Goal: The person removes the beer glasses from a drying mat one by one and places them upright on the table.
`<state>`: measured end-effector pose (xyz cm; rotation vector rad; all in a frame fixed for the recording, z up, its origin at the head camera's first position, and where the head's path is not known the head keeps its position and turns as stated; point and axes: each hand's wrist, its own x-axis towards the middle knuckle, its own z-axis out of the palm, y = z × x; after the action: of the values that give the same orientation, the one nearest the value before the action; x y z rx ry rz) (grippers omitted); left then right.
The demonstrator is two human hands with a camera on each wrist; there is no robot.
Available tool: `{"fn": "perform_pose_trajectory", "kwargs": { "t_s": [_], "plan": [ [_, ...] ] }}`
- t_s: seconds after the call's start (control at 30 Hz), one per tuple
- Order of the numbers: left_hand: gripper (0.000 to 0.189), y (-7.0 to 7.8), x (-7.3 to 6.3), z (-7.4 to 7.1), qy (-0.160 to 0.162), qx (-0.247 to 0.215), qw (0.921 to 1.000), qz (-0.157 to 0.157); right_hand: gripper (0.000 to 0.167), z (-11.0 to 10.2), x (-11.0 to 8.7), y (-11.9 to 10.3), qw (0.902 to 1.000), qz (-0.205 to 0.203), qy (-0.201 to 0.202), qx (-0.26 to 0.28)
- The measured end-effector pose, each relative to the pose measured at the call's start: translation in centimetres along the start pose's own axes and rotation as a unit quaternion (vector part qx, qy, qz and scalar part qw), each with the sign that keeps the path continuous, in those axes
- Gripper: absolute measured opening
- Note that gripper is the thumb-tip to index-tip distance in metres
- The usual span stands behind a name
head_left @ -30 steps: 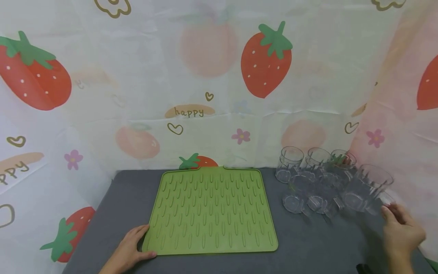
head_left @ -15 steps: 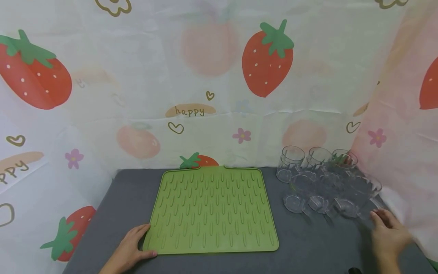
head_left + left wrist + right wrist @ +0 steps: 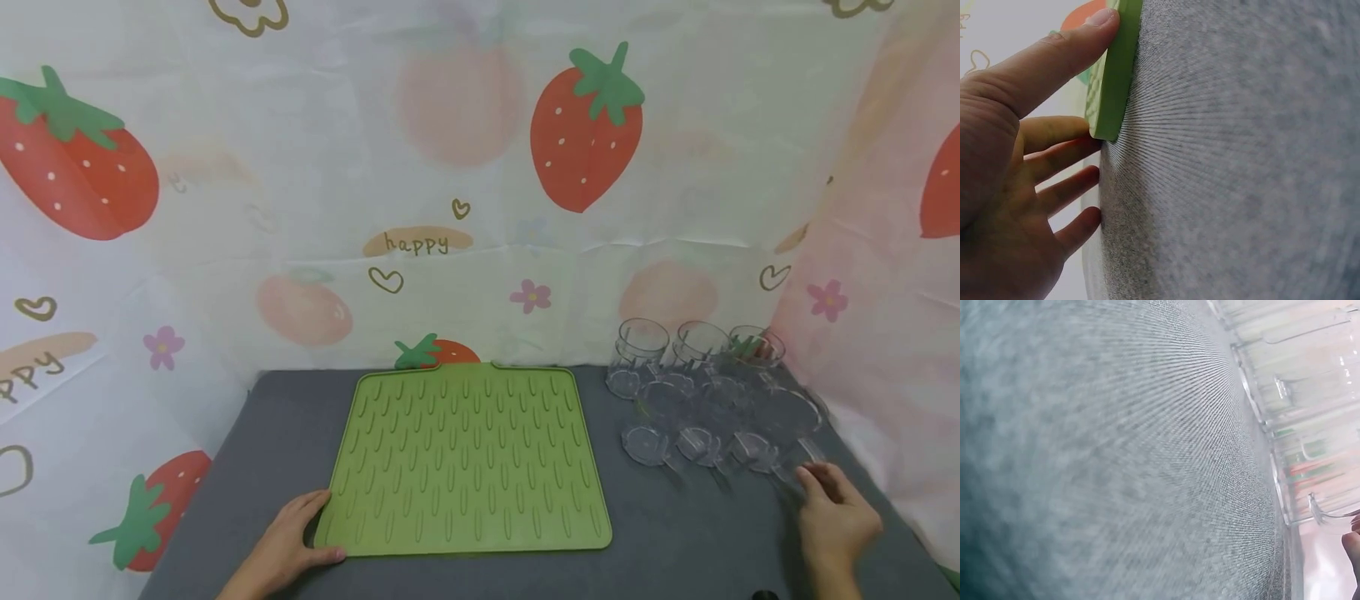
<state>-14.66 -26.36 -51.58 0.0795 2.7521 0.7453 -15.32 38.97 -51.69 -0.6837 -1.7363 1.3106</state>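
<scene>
In the head view my right hand [image 3: 836, 512] pinches the handle of a clear mug [image 3: 786, 415] at the right end of the front row. The right wrist view shows that mug's curved handle [image 3: 1329, 517] with my fingertips at it; most of the hand is out of that frame. My left hand [image 3: 281, 537] rests at the near left corner of a green ribbed mat [image 3: 472, 467]. In the left wrist view its thumb lies on the mat's edge [image 3: 1117, 81], and the other fingers extend loosely past the corner.
Several more clear mugs stand close together in two rows, including a back-row mug [image 3: 641, 354], just left of the held one. A patterned curtain [image 3: 465, 167] hangs behind the grey table [image 3: 675, 533]. A small dark object [image 3: 765, 595] shows at the bottom edge.
My right hand has moved left and brought the mug down from above the table to the end of the front row. The left hand has stayed at the mat's corner.
</scene>
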Motion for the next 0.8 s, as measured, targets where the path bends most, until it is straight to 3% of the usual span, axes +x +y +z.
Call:
{"fn": "perform_pose_trajectory", "kwargs": {
  "t_s": [0.8],
  "plan": [
    [0.096,-0.17,-0.02,0.16,0.010,0.001,0.9999,0.005,0.027,-0.29,-0.04,0.82,0.9998,0.017,-0.005,0.009]
  ]
}}
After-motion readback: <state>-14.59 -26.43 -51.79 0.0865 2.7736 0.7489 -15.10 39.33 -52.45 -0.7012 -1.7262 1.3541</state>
